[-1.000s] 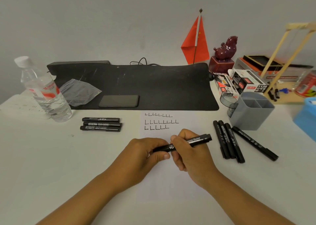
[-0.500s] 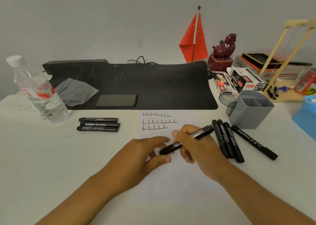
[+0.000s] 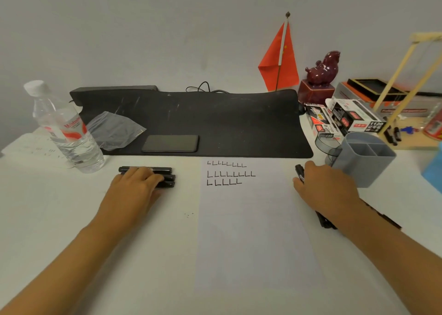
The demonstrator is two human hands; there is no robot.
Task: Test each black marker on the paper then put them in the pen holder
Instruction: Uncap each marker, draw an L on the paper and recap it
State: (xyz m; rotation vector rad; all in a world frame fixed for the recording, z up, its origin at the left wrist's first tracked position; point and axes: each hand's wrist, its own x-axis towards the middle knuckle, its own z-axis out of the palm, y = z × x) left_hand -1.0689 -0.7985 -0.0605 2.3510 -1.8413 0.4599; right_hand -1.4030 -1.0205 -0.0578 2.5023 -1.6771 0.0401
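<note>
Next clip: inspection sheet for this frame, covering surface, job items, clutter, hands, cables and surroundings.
Surface: white table, black desk mat at the back.
Job's things: paper with three rows of L marks; left markers stacked; right markers mostly hidden; grey pen holder looks empty.
Clutter: water bottle, plastic bag, phone, marker boxes.
Hands: left hand on the left markers; right hand over the right markers.
Cables: black cable behind the mat.
Surroundings: grey wall, red flag, figurine.

Even, soft indoor light, faint shadows, wide-angle bending at edges, slight overall softness
</note>
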